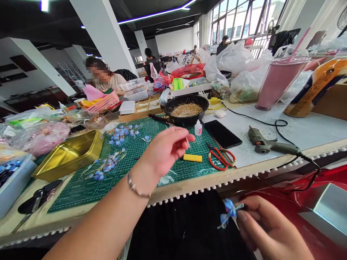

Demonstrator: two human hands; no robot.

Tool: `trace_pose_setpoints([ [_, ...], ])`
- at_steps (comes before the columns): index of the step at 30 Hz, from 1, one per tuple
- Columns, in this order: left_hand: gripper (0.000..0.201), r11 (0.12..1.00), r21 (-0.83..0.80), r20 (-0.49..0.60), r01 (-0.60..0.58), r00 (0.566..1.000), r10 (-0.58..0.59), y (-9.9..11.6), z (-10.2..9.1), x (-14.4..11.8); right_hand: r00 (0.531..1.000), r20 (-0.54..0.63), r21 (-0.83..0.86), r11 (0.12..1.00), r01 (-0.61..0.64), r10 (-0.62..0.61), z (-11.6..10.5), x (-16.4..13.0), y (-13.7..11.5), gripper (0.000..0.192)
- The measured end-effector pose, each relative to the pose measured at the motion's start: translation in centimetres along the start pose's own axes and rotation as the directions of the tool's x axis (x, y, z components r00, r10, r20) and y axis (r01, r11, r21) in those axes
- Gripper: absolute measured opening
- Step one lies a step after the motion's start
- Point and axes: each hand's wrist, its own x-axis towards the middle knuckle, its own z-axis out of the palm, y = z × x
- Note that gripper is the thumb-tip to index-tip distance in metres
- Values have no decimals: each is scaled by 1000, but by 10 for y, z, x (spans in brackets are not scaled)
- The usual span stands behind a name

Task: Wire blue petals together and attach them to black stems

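Head view: right hand low at the frame's bottom, below the tabletop edge, fingers closed on a small blue flower — crinkled petals, thin pale stem bits sticking out, dark tip at the pinch. Left hand reaches out over the green cutting mat, thumb and forefinger pinched on a fine pale strand, barely visible; thin bracelet on the wrist.

Mat is gridded, matte, with more blue flowers on wire stems scattered across it, plus a yellow block and a small white glue bottle. Red-handled scissors lie at the mat's right edge, just beside a black phone. Round black bowl full of straw-coloured strands behind. Shiny gold tin, rectangular, on the left. Glue gun with black cord on the pale tabletop; pink drink in a clear cup further back.

Room: open workshop, white pillars, big windows, plastic bags piled up, another person seated across.
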Motion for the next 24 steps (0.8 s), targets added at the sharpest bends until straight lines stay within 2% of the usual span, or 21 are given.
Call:
trace_pose_setpoints([
  [1, 12, 999, -50, 20, 23, 1000, -22, 1, 5, -23, 999, -35, 27, 1000, 4, -3, 0, 2, -8, 22],
  [3, 11, 959, -255, 71, 126, 991, -111, 0, 16, -66, 995, -93, 99, 994, 47, -38, 5, 5, -25, 20],
  [5, 12, 917, -366, 104, 155, 987, -125, -7, 25, -102, 989, -125, 183, 978, 103, -80, 16, 6, -40, 17],
  [8, 10, 892, -437, 73, 116, 993, -93, -21, 30, -136, 991, -98, 320, 940, 115, -88, 40, 2, -53, 15],
  [11, 10, 911, -413, -18, 11, 1000, -20, -33, 25, -157, 998, -19, 445, 894, 58, -55, 66, -6, -56, 17],
  [15, 9, 945, -302, -120, -126, 988, 94, -40, 14, -177, 998, 49, 471, 882, 5, -31, 93, -18, -56, 21],
  [18, 12, 963, -99, -164, -252, 958, 234, -42, 5, -191, 998, 52, 442, 897, 12, -39, 106, -24, -57, 20],
  [21, 20, 896, 204, -148, -394, 893, 426, -44, -7, -203, 997, 10, 384, 921, 68, -78, 113, -25, -57, 18],
  [24, 26, 813, 407, -124, -417, 856, 502, -49, -20, -215, 990, -48, 276, 951, 141, -133, 113, -25, -57, 15],
])
